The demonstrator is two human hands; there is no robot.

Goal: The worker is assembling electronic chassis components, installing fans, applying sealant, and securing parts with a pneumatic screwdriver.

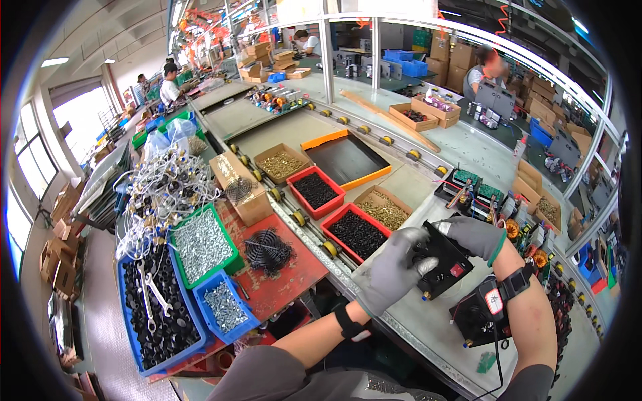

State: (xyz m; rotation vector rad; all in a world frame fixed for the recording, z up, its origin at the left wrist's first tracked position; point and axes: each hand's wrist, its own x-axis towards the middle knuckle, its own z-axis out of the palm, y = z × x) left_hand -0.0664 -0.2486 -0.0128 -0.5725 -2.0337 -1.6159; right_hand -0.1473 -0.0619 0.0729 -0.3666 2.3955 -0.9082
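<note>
Both gloved hands meet at a black panel [441, 285] tilted over the bench [418, 327].

The right hand [476, 237] grips the panel along its upper edge, fingers bent over it; the left hand [394, 273] is at the panel's left side, fingers curled and thumb over its face, though whether they pinch a small part I cannot tell. A second panel [468, 325] lies near, beside the right forearm. Left of the hands stands a red bin [341, 247] of black parts, with brass parts [384, 209] just beside it. Farther left, two wrenches [146, 302] lie on black pieces in a blue bin [170, 361].
</note>
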